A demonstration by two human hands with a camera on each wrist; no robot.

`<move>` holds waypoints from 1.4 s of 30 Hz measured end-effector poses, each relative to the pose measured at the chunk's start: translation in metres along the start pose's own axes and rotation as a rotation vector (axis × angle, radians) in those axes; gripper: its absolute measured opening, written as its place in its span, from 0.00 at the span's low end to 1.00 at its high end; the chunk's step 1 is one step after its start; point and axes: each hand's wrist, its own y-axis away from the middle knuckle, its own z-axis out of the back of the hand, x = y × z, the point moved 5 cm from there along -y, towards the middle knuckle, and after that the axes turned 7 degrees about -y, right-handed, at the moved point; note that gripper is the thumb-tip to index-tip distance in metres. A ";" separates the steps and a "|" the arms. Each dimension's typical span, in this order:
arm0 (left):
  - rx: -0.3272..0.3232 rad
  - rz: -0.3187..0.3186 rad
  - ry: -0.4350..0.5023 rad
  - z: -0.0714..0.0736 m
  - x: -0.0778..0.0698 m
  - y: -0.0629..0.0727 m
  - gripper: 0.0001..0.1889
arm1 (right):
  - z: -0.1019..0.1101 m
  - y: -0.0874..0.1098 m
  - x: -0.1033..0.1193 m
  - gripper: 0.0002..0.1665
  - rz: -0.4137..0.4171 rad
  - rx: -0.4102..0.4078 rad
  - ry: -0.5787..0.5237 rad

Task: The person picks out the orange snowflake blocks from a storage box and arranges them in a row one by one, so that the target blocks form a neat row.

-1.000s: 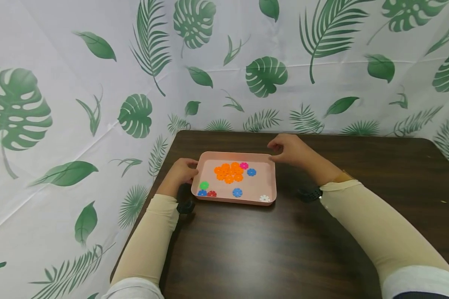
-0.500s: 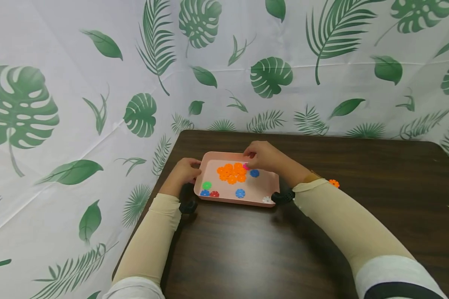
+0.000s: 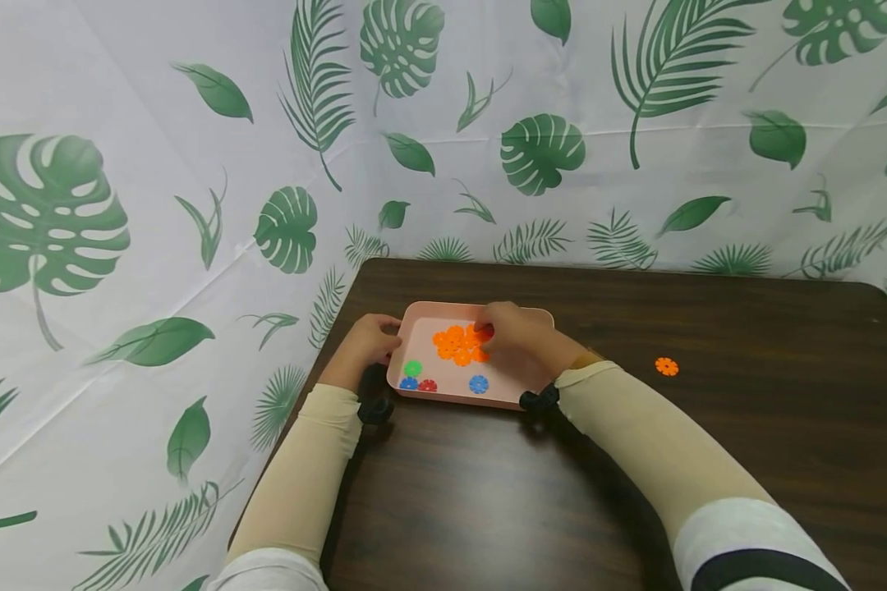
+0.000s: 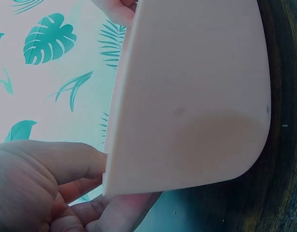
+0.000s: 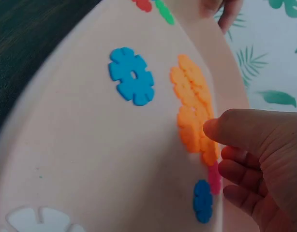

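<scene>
On the table stands a shallow pink tray [image 3: 443, 396]. My left hand [image 3: 369, 341] grips its left rim, with thumb and fingers round the wall in the left wrist view. Several orange snowflake discs [image 3: 454, 341] lie piled in the tray. Over this pile is my right hand [image 3: 521, 336]; in the right wrist view its thumb touches an orange disc, and its other fingers are loosely bent beside the pile. A pink disc [image 5: 215, 178] and a blue disc [image 5: 202, 201] lie by these fingers, both hidden in the head view.
Another blue disc [image 3: 478, 384] lies near the tray's front wall. At the front left corner are green [image 3: 412, 368], blue [image 3: 408, 383] and red [image 3: 428, 385] discs. A white disc [image 5: 42, 221] is in the tray. One orange disc [image 3: 667, 366] lies on the table [image 3: 443, 484] to the right.
My right hand has moved left from beyond the tray's right rim to the orange pile. An orange disc has come into sight on the table at right. My left hand stays on the tray.
</scene>
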 end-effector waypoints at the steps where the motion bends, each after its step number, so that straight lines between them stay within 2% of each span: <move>1: 0.000 0.000 -0.002 0.000 0.000 0.000 0.24 | -0.002 0.001 -0.001 0.22 -0.009 -0.002 -0.006; 10: -0.007 -0.003 -0.024 0.000 0.000 0.000 0.24 | -0.007 0.000 -0.003 0.19 -0.069 -0.018 -0.019; 16: -0.007 0.000 -0.024 0.000 0.000 0.000 0.24 | -0.007 0.000 0.001 0.16 -0.040 0.020 0.032; 22: -0.003 -0.015 -0.025 0.000 -0.001 0.001 0.24 | -0.005 0.001 0.005 0.15 -0.038 0.041 0.040; 34: -0.004 -0.011 -0.019 0.001 -0.003 0.004 0.24 | -0.008 -0.002 0.003 0.15 -0.091 0.042 0.019; 42: -0.001 -0.006 -0.011 0.000 -0.003 0.005 0.24 | -0.007 -0.001 0.006 0.13 -0.048 0.032 0.059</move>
